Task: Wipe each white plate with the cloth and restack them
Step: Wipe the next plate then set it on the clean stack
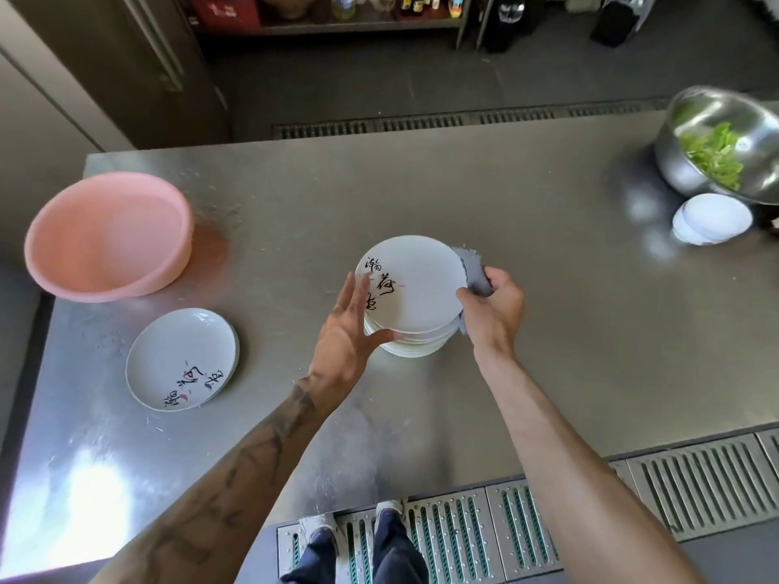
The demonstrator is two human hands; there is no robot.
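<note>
Plate (421,297) face-up atop stack (415,349), calligraphy (381,285) by left hand (343,333), cloth (473,266) opposite.

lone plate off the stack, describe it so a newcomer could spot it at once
On the steel table, find the pink basin at the left. Just nearer the person lies the lone plate, white with black brush lettering. Unlike the stack at centre, it lies alone, untouched.

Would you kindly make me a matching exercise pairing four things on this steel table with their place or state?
1. pink basin
2. steel bowl
3. cloth
4. lone plate

A. gripped by the right hand
B. holds green leaves
C. white with black writing, apart from the stack
D. at the table's far left

Pairs: 1-D, 2-B, 3-A, 4-C.
</note>
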